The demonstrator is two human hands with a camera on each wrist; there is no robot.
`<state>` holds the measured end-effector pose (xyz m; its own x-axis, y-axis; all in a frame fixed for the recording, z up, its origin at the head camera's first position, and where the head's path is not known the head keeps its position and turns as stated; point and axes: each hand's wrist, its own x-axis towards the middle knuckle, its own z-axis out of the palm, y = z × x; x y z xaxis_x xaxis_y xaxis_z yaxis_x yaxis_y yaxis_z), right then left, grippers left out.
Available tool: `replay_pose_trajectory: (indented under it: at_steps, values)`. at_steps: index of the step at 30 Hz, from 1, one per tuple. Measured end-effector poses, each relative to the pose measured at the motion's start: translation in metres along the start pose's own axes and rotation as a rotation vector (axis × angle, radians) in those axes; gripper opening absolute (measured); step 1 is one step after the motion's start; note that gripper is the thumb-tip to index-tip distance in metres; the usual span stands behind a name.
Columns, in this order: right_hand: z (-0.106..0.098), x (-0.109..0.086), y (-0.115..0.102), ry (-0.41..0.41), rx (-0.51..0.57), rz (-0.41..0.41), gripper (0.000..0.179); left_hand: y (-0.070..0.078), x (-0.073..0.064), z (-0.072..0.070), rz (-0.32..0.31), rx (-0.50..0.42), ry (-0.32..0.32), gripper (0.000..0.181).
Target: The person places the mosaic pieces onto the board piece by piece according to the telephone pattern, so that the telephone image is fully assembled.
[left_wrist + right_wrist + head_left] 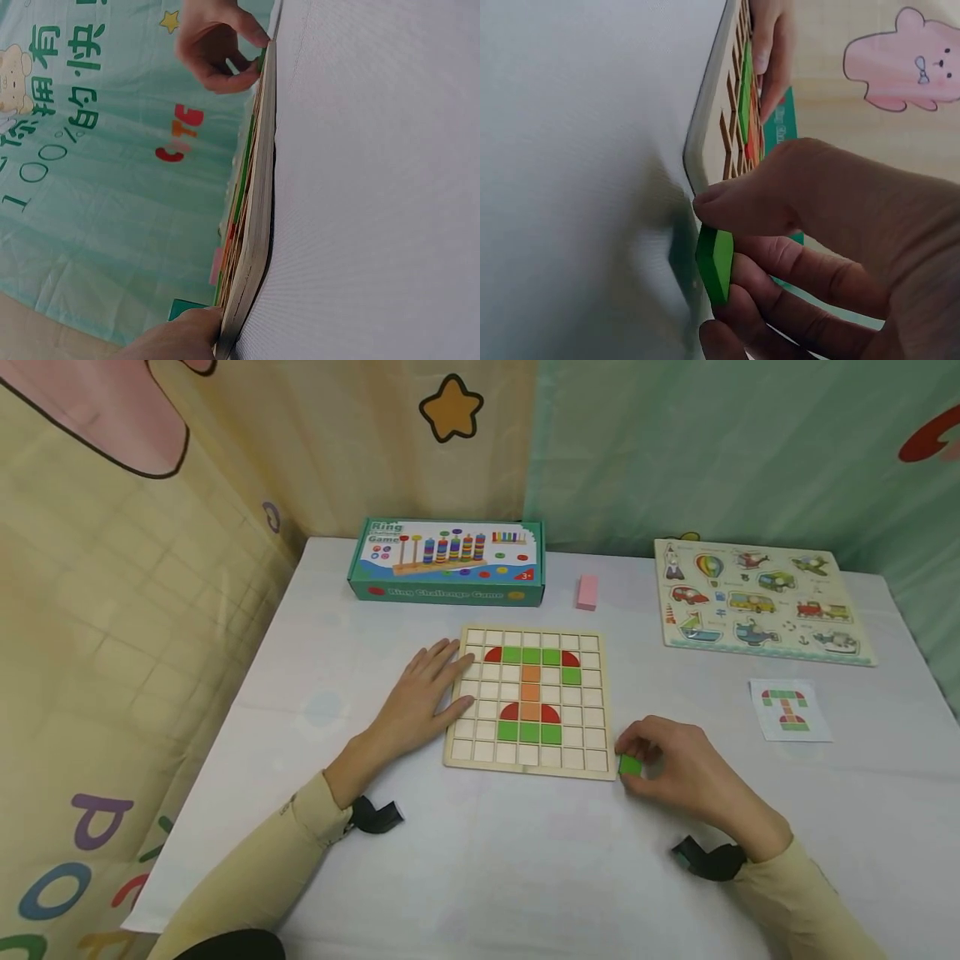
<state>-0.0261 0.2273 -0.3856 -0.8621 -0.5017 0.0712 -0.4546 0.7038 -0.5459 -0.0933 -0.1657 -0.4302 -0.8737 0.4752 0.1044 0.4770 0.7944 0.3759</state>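
A wooden grid board (pixel 484 752) lies on the table with coloured tiles set in it. Green squares and red quarter-rounds (pixel 570 657) make a top row, orange squares (pixel 530 692) run down the middle, and more red and green sit below. One green square (pixel 572 676) lies under the top row's right end. My left hand (pixel 408 714) rests with fingers spread on the board's left edge. Beside the lower right corner, my right hand (pixel 686 768) pinches a green square tile (pixel 716 262) between thumb and fingers, tilted in the right wrist view.
A small card (pixel 791 710) printed with a red, green and orange pattern lies to the right. Behind the board are a Ring Challenge Game box (pixel 446 593) and a pink block (pixel 587 592). A vehicle picture puzzle (pixel 765 602) lies at back right.
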Motion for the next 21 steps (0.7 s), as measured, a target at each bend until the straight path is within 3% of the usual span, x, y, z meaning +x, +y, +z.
replay_pose_trajectory:
  at_steps: [6,11,17,21]
  values:
    - [-0.007,0.028,-0.005,-0.003,0.017,-0.028,0.029,0.001,0.000,0.000,-0.011,0.003,-0.007,0.068]
    - [-0.002,0.077,-0.020,-0.025,0.091,-0.058,0.024,0.000,-0.004,-0.001,-0.015,0.001,-0.002,0.068]
    - [0.018,0.143,-0.040,-0.034,0.178,-0.090,0.021,-0.002,-0.004,0.000,0.004,0.000,0.019,0.067]
    - [0.032,0.170,-0.046,-0.059,0.177,-0.086,0.022,-0.003,-0.002,0.001,0.010,0.001,0.013,0.067]
